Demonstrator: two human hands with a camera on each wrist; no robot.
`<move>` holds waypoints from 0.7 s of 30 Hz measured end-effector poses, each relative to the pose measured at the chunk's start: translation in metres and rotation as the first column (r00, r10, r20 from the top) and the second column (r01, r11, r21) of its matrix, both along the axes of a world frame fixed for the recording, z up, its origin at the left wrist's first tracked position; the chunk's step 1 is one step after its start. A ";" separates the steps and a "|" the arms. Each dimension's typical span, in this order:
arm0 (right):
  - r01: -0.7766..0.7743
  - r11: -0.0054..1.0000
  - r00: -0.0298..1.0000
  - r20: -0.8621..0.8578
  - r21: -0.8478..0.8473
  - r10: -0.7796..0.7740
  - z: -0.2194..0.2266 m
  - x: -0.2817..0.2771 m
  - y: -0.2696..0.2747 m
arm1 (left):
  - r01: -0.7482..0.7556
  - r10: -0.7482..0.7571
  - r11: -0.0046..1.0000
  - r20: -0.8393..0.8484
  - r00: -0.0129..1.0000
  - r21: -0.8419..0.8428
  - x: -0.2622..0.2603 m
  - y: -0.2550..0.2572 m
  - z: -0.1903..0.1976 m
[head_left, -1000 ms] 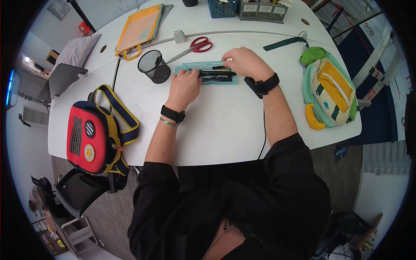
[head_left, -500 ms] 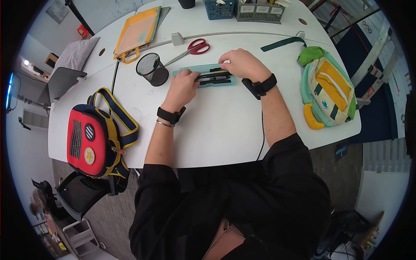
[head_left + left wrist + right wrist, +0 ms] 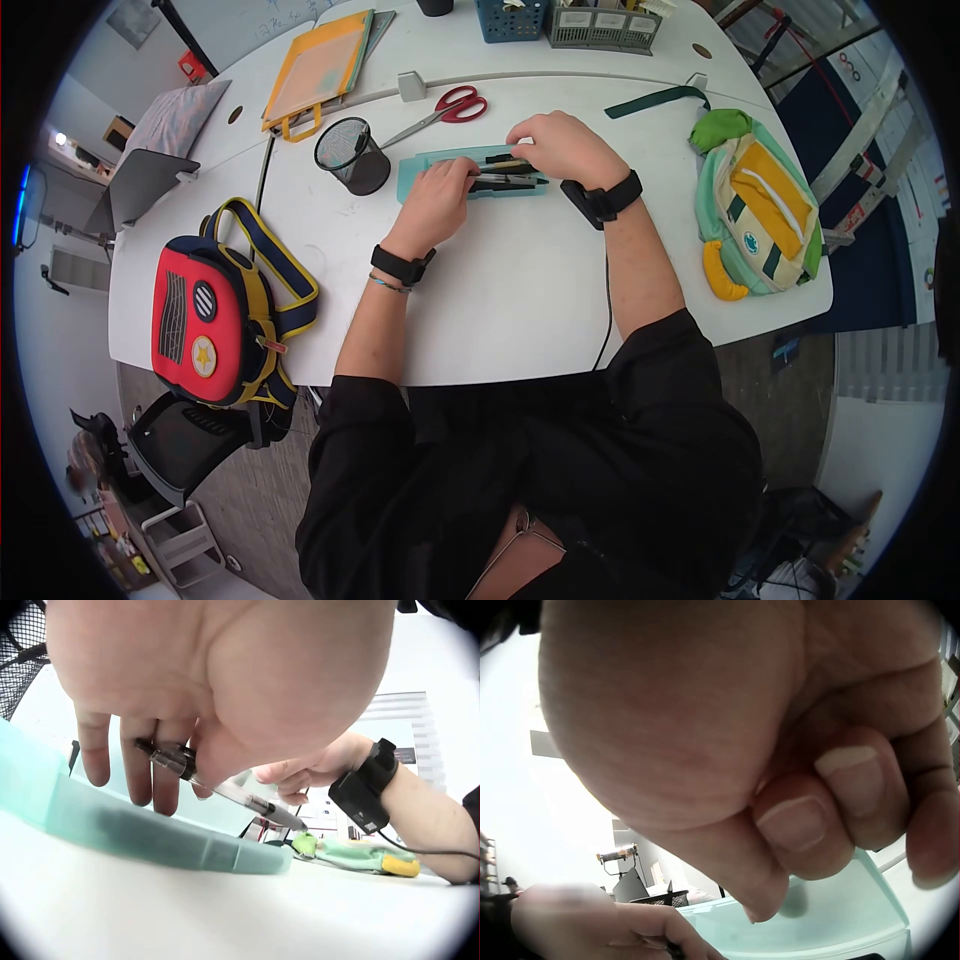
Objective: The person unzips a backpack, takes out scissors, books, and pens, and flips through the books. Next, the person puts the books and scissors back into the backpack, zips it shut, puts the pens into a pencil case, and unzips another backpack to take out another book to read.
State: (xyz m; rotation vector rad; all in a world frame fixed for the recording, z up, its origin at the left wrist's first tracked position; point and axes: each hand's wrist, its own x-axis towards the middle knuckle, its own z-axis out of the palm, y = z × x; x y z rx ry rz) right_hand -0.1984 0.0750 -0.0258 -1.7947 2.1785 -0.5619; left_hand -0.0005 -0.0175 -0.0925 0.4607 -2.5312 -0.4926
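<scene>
A translucent teal case (image 3: 410, 178) with several dark pens (image 3: 505, 168) in it lies on the white table. My left hand (image 3: 436, 205) is over its left part; the left wrist view shows a clear-barrelled pen (image 3: 238, 796) pinched between thumb and fingers, above the case wall (image 3: 172, 838). At the case's right end is my right hand (image 3: 572, 150). In the right wrist view several of its fingers (image 3: 795, 825) are curled, above the teal case (image 3: 840, 911); whether they touch a pen is hidden.
Behind the case lie red-handled scissors (image 3: 462, 104), beside a black mesh cup (image 3: 366, 168). A red backpack (image 3: 205, 320) is at the left, a green-yellow bag (image 3: 760, 210) at the right. Folders (image 3: 318, 68) and baskets (image 3: 605, 28) stand farther back. A cable (image 3: 608, 300) hangs by my right wrist.
My left hand has shifted slightly right over the case, and the pens under it lie differently. My right hand has stayed nearly in place at the right end.
</scene>
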 end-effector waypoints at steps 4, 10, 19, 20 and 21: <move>-0.015 1.000 1.000 -0.004 -0.017 0.015 -0.003 -0.002 -0.001 | 0.036 -0.036 0.999 0.001 0.999 -0.010 -0.005 0.002 -0.007; -0.033 0.999 0.999 -0.007 -0.017 0.033 -0.002 -0.001 0.000 | -0.027 0.029 0.998 0.038 0.999 -0.059 -0.002 0.004 -0.001; -0.047 0.999 0.999 0.001 0.002 0.047 -0.002 -0.001 0.000 | -0.130 0.142 0.986 0.114 0.983 -0.107 0.007 0.004 0.005; -0.043 0.999 0.999 0.003 0.005 0.043 -0.003 -0.001 0.000 | -0.140 0.155 0.983 0.128 0.980 -0.120 0.008 0.003 0.003; -0.039 0.999 0.999 0.004 0.008 0.039 -0.002 -0.001 -0.001 | -0.151 0.170 0.980 0.141 0.975 -0.133 0.008 0.003 0.002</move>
